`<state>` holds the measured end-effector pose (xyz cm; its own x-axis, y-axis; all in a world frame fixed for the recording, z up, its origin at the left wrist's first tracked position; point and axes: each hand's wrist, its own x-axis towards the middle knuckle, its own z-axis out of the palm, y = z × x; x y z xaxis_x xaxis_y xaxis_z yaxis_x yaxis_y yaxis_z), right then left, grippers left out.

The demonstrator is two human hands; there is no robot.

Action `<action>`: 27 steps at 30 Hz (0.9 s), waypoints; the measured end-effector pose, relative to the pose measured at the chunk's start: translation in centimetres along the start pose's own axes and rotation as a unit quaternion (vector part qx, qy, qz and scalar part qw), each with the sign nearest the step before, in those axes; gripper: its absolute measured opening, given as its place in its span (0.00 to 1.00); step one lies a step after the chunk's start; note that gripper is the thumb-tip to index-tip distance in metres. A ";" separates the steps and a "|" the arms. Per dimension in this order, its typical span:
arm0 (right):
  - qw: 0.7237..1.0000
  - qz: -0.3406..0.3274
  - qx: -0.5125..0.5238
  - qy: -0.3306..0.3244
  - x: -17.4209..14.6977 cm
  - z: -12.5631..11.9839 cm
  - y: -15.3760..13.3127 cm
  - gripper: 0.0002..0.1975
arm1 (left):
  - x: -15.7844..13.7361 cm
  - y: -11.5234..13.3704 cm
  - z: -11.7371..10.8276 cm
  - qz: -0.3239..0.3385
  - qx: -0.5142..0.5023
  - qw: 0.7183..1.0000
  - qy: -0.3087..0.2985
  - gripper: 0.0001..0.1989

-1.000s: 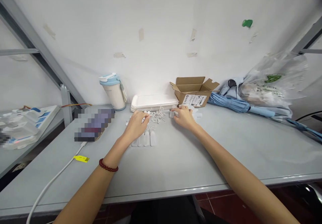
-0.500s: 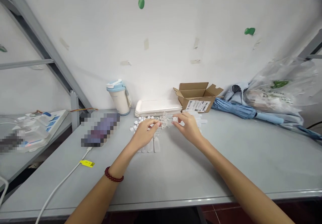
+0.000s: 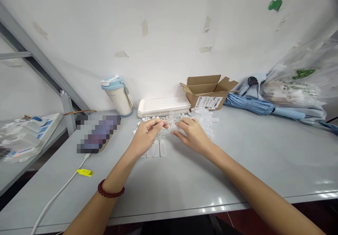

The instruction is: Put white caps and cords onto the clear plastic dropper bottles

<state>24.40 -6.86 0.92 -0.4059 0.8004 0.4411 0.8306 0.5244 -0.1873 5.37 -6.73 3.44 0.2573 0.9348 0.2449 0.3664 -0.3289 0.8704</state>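
Over the middle of the table both my hands work close together. My left hand is closed in a pinch beside a tangle of thin white cord; it seems to grip a strand, though the fingertips partly hide it. My right hand is closed on a small translucent tag, mostly covered by the fingers. Below my left hand lies a row of several translucent tags with cord loops. To the right of the cord spreads a pile of loose translucent tags. Small white pieces lie partly behind my left hand.
Behind the hands are a stack of white trays and an open cardboard box. A tumbler and a blurred phone with a white cable stand left. A blue umbrella and plastic bag lie right.
My right hand has moved left, toward my left hand, bringing the translucent tag up to the cord. My left hand keeps its pinch. The camera view has tilted down slightly.
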 end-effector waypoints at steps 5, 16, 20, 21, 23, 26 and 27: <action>1.000 0.010 0.003 -0.007 0.0 0.1 0.1 0.09 | -0.1 0.3 -0.1 0.001 -0.003 1.000 0.009 0.14; 1.000 0.011 0.013 0.004 0.0 -0.1 -0.3 0.07 | -0.3 0.6 0.7 0.003 0.089 0.996 0.000 0.14; 0.998 0.031 0.056 0.012 -0.1 0.0 -0.5 0.11 | -0.4 0.5 1.0 0.000 0.099 0.995 -0.009 0.13; 0.997 0.040 0.070 0.014 -0.1 0.0 -0.5 0.15 | -0.4 0.5 1.0 -0.001 0.099 0.995 -0.013 0.13; 0.994 0.047 0.093 0.012 -0.2 -0.1 -0.8 0.20 | -0.5 0.6 1.2 -0.001 0.098 0.995 -0.019 0.13; 0.994 0.028 0.102 -0.001 -0.3 -0.3 -1.1 0.19 | -0.6 0.6 1.5 0.002 0.100 0.995 -0.026 0.13; 0.994 0.024 0.102 -0.003 -0.3 -0.3 -1.2 0.18 | -0.6 0.6 1.6 0.002 0.101 0.995 -0.026 0.14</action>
<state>23.68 -7.82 1.28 -0.3712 0.8274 0.4214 0.7544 0.5333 -0.3828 6.88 -7.67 3.10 0.3033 0.9271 0.2202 0.5361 -0.3570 0.7650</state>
